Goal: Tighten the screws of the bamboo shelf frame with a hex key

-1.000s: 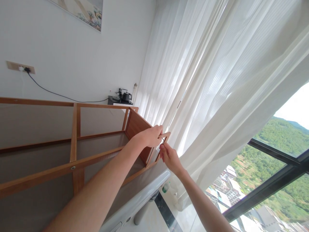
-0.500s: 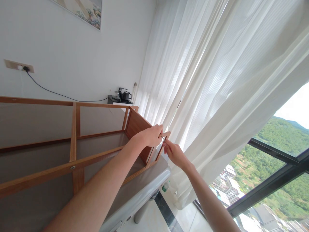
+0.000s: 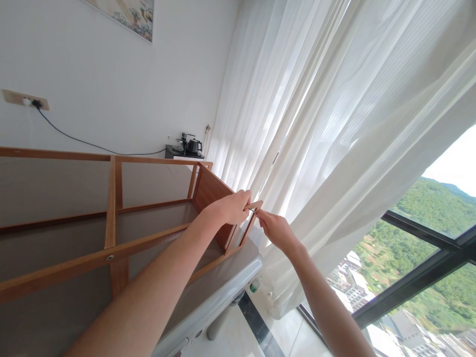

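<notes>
- On the gray table (image 3: 243, 255), the wooden frame (image 3: 67, 270) lies, extending away toward the right.
- At its far end, the left hand (image 3: 235, 207) has its fingers bent; what exactly they pinch, I cannot tell.
- Just beside, the right hand (image 3: 275, 230) pinches a thin rod (image 3: 252, 210) with its fingertips.
- Farther away are the white curtain (image 3: 316, 148) and a black kettle (image 3: 194, 147).

no text, brand or number can be read here with certainty, since the green label (image 3: 254, 287) on the clear bottle (image 3: 257, 280), which is on the floor (image 3: 232, 325) near the edge of its dark strip (image 3: 258, 320), appears too small for reading.
</notes>
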{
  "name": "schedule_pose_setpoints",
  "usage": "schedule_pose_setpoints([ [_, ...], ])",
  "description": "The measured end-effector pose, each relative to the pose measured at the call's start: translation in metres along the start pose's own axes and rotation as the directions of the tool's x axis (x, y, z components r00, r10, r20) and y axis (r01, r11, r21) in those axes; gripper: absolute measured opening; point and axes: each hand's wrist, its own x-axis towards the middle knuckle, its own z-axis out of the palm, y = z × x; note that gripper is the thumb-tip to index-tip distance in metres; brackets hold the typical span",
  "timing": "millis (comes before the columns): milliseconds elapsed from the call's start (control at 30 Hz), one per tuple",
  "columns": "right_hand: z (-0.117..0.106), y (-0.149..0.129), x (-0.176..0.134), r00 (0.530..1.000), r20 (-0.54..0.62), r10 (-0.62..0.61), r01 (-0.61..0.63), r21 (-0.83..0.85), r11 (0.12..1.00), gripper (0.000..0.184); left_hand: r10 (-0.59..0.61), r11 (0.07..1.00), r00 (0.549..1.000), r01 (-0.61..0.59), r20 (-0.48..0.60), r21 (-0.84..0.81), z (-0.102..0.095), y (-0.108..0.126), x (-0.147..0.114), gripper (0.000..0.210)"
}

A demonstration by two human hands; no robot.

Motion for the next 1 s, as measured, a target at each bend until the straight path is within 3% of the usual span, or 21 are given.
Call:
schedule_pose_setpoints([
  [167, 0.005, 0.003, 0.001, 1.0, -0.024, 0.001, 0.0, 0.023, 1.0, 0.017, 0.002, 1.0, 1.0, -0.002, 0.01, 0.0, -0.002, 0.001, -0.002, 0.011],
  [367, 0.028, -0.002, -0.005, 1.0, -0.008, 0.019, -0.017, 0.205, 0.979, 0.022, 0.004, 1.0, 1.0, -0.004, 0.01, 0.0, -0.001, 0.0, -0.002, 0.01],
  [533, 0.034, -0.008, -0.008, 0.999, -0.017, 0.049, -0.041, 0.316, 0.948, 0.025, -0.018, 1.0, 1.0, 0.017, 0.021, 0.011, -0.003, 0.003, -0.003, 0.011],
  [800, 0.049, -0.017, -0.012, 0.989, -0.077, 0.128, -0.087, 0.399, 0.913, 0.029, 0.013, 1.0, 1.0, -0.013, -0.004, 0.026, -0.001, 0.002, -0.002, 0.007],
  [1000, 0.048, -0.016, -0.012, 0.985, -0.117, 0.13, -0.07, 0.419, 0.905, 0.032, 0.019, 1.0, 1.0, -0.019, -0.007, 0.019, -0.001, 0.002, -0.002, 0.01],
])
